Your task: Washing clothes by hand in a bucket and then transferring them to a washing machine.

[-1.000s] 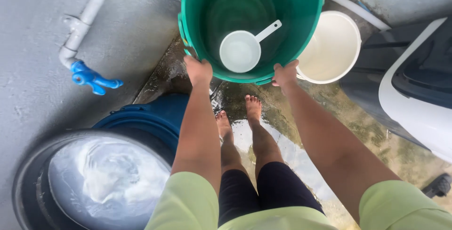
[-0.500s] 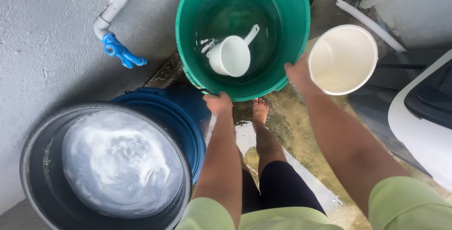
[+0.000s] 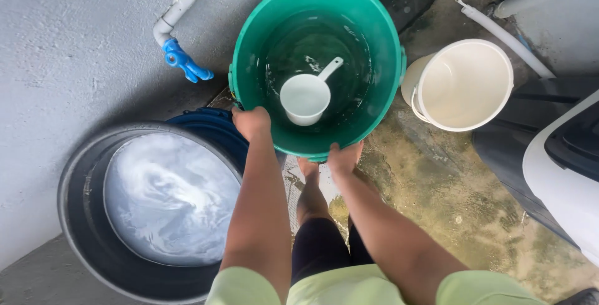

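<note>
Green plastic filled most of the view: a big green bucket [image 3: 316,61] stood on the wet concrete floor [image 3: 437,199], gripped at its near rim by both hands. The left hand [image 3: 252,122] was curled over the rim on the side nearest the black tub [image 3: 87,230], fingers closed on the edge. The right hand [image 3: 344,157] was clamped on the nearest point of the rim, just above the person's bare foot [image 3: 308,169]. A shallow layer of water lay in the bottom, and a white dipper [image 3: 307,97] floated or rested in it, handle pointing away.

As a judgement, the risks were plain. The floor was slick and puddled and the feet bare — a hard pull or tilt could cost the footing. Both grips sat on one side of the rim, so the bucket might tip toward the person and slop water over the legs. It also stood close to the blue container [image 3: 218,131] and the cream bucket [image 3: 465,83], which a swing could knock.

Counted: two buckets — one green, one cream; one black tub of foamy water; one blue container beneath it; one dipper; one blue tap [image 3: 185,63] on a grey pipe; two hands.
</note>
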